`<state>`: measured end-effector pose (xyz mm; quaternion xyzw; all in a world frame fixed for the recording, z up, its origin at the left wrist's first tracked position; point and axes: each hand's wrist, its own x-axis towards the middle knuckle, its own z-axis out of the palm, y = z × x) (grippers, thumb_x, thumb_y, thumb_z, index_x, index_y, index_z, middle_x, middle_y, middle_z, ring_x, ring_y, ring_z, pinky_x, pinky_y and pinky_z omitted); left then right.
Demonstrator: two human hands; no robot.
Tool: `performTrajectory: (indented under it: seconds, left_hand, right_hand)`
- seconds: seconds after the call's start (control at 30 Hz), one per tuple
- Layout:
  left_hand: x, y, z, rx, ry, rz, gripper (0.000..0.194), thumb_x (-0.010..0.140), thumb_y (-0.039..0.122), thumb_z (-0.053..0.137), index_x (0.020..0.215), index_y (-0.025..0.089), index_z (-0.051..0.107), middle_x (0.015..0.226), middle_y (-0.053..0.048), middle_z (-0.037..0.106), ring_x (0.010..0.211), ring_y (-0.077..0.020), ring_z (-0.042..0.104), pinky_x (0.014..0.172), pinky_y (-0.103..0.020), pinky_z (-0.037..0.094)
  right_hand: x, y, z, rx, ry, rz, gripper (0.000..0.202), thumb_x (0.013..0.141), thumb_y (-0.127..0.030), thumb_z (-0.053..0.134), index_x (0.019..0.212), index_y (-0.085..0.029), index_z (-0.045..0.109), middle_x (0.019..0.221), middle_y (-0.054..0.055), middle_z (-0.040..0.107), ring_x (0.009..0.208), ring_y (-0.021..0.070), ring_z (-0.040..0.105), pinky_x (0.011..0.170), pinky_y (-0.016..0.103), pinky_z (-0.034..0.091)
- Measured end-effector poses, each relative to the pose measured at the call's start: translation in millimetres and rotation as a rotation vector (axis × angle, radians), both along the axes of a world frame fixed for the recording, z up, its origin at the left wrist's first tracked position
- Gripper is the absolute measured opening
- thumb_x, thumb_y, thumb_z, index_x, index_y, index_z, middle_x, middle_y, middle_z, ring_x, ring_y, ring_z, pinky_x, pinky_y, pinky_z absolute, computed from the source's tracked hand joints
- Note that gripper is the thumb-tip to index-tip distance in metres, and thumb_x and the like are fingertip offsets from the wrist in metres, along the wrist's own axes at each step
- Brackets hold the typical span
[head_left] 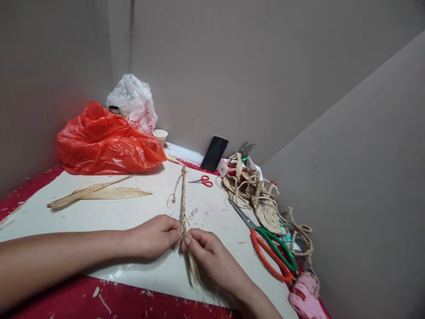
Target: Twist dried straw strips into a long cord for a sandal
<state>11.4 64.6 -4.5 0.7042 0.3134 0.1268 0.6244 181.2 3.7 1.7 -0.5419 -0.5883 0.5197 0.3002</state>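
Note:
A narrow braided straw strip (183,195) runs away from me over the white sheet, with a thin cord looping off its far end. My left hand (161,236) pinches the strip's near end from the left. From the right, my right hand (207,252) grips the same spot between thumb and fingers, its fingertips close to those of the left. Loose pale strands (193,269) hang down toward me below the fingers. To the left, dry husk leaves (111,193) lie on the sheet.
Small red-handled scissors (203,180) lie beyond the hands. Large scissors (270,248) with green and orange handles rest at right, beside coiled braided straw (265,208). A phone (214,153), a paper cup (160,135) and a red plastic bag (106,146) stand along the back.

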Motion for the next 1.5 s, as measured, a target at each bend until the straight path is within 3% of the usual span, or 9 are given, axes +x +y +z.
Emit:
performTrajectory:
  seconds: [0.2,0.37,0.53,0.7,0.87,1.1,1.3,1.37,1.5]
  left_hand:
    - [6.8,-0.6,-5.6,-0.184,-0.038,0.072,0.020,0.073,0.030,0.046,0.060,0.016,0.050,0.056,0.004,0.046,0.055,-0.0089,0.037,0.057,-0.022,0.031]
    - [3.0,-1.2,-6.8,-0.090,0.003,0.065,0.022,0.075,0.030,0.045,0.058,0.016,0.045,0.053,0.006,0.035,0.052,-0.0080,0.030,0.051,-0.022,0.024]
    - [2.2,-3.3,-7.7,0.039,0.027,0.054,0.023,0.077,0.028,0.043,0.060,0.016,0.050,0.054,0.005,0.040,0.054,-0.0086,0.034,0.052,-0.021,0.028]
    - [4.9,-7.8,-10.8,-0.048,-0.069,0.059,0.024,0.076,0.026,0.041,0.059,0.015,0.054,0.060,0.001,0.057,0.059,-0.0108,0.048,0.061,-0.022,0.038]
    - [7.1,-9.5,-8.5,-0.113,-0.086,0.137,0.020,0.072,0.025,0.046,0.055,0.015,0.050,0.052,0.005,0.044,0.053,-0.0085,0.036,0.053,-0.021,0.031]
    - [7.5,-13.3,-6.7,-0.143,-0.056,0.173,0.027,0.074,0.032,0.051,0.054,0.014,0.049,0.050,0.005,0.039,0.052,-0.0078,0.032,0.050,-0.022,0.025]
    - [5.4,-11.0,-9.8,-0.193,-0.093,0.169,0.029,0.075,0.038,0.054,0.069,0.010,0.062,0.058,0.001,0.054,0.055,-0.0093,0.040,0.056,-0.022,0.031]
    - [4.1,-9.4,-9.1,-0.179,-0.121,0.168,0.030,0.076,0.039,0.055,0.070,0.011,0.062,0.057,0.002,0.052,0.055,-0.0087,0.039,0.056,-0.022,0.030]
    - [3.1,-9.3,-6.8,-0.215,-0.172,0.167,0.030,0.076,0.040,0.058,0.069,0.011,0.060,0.056,0.003,0.050,0.055,-0.0080,0.038,0.057,-0.021,0.031]
  right_hand:
    - [-0.8,-5.2,3.5,0.162,-0.302,0.069,0.028,0.092,-0.031,0.039,0.077,-0.016,0.058,0.074,0.002,0.061,0.069,0.0143,0.052,0.066,0.024,0.039]
    - [4.9,-8.7,13.5,0.146,-0.494,0.094,0.029,0.092,-0.035,0.039,0.074,-0.018,0.054,0.070,0.002,0.060,0.065,0.0148,0.050,0.063,0.025,0.036]
    - [2.9,-9.7,14.0,0.062,-0.369,0.020,0.031,0.090,-0.034,0.040,0.067,-0.017,0.053,0.064,0.001,0.054,0.063,0.0136,0.048,0.060,0.023,0.035]
    - [-20.4,-17.3,-0.4,-0.034,-0.141,-0.116,0.031,0.090,-0.035,0.037,0.071,-0.016,0.055,0.052,-0.004,0.041,0.050,0.0108,0.038,0.048,0.021,0.030]
    - [-31.7,-24.5,-5.8,0.183,-0.489,-0.138,0.032,0.090,-0.031,0.037,0.068,-0.016,0.055,0.059,0.004,0.057,0.055,0.0138,0.048,0.052,0.024,0.031]
    - [-35.5,-29.8,-6.5,0.358,-0.963,-0.004,0.027,0.090,-0.018,0.036,0.089,-0.014,0.063,0.065,0.010,0.070,0.049,0.0172,0.059,0.049,0.027,0.025]
    - [-34.2,-42.5,12.1,0.422,-0.720,0.304,0.030,0.090,-0.023,0.042,0.065,-0.016,0.059,0.055,0.002,0.062,0.044,0.0103,0.049,0.046,0.023,0.028]
    - [-25.1,-41.4,20.5,0.429,-0.513,0.199,0.039,0.091,-0.033,0.042,0.056,-0.017,0.053,0.049,-0.002,0.052,0.044,0.0085,0.044,0.044,0.020,0.028]
    - [-6.2,-24.6,23.3,0.411,-0.294,-0.367,0.034,0.088,-0.044,0.045,0.073,-0.017,0.058,0.057,-0.001,0.052,0.053,0.0118,0.048,0.050,0.021,0.037]
